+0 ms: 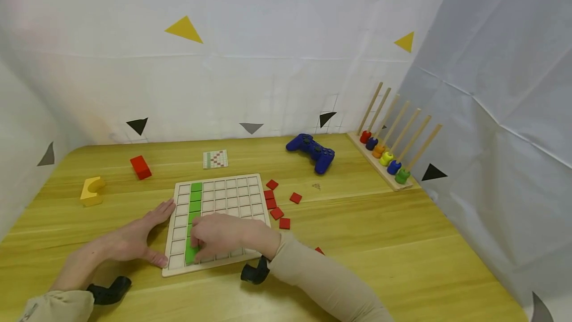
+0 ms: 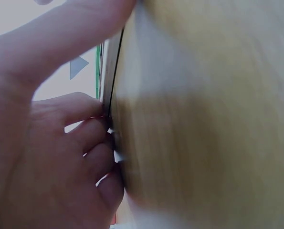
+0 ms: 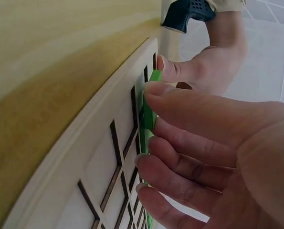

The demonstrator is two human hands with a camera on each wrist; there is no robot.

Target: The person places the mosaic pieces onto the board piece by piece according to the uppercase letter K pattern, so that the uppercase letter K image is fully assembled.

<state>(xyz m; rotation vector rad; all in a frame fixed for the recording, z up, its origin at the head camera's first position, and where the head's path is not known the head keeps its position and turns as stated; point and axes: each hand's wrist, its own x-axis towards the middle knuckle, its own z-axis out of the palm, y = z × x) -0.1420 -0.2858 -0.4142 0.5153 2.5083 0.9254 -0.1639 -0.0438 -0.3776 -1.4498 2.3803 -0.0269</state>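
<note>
A wooden grid board (image 1: 243,190) lies flat on the table, with a column of green tiles (image 1: 195,196) in its second column from the left. My left hand (image 1: 127,240) rests against the board's left edge, fingers and thumb spread along it. Over the lower part of the green column is my right hand (image 1: 225,235). In the right wrist view its thumb and index finger pinch a green tile (image 3: 150,112), which stands slightly proud of the board. The other right fingertips touch or hover near the grid; I cannot tell which. Several red tiles (image 1: 284,223) lie right of the board.
Behind the board lies a small printed pattern card (image 1: 216,159). A blue game controller (image 1: 310,152) and a wooden peg rack (image 1: 404,185) with coloured beads stand at the back right. At the left are a red block (image 1: 141,167) and a yellow arch block (image 1: 91,198).
</note>
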